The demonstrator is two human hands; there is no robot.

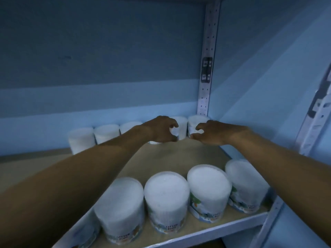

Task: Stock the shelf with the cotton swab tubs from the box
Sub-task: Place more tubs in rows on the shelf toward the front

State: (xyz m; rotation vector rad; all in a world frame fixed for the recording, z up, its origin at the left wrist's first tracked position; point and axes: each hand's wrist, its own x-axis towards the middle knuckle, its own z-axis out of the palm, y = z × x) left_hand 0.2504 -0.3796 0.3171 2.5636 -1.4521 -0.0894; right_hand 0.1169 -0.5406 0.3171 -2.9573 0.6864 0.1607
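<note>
Several white cotton swab tubs stand in a row along the back of the shelf (179,158). Both arms reach to the far right corner. My left hand (159,130) curls its thumb and fingers around the left side of one back-row tub (180,127), and another tub's base (154,142) shows under its palm. My right hand (213,134) curls its thumb and forefinger on the front of the corner tub (194,121). A second row of labelled tubs (166,196) stands along the front edge, partly under my forearms. No box is in view.
A perforated metal upright (206,68) stands in the back right corner, and another (315,119) at the front right. Blue walls close the shelf at the back and right. Bare wooden board (170,158) lies between the two rows of tubs.
</note>
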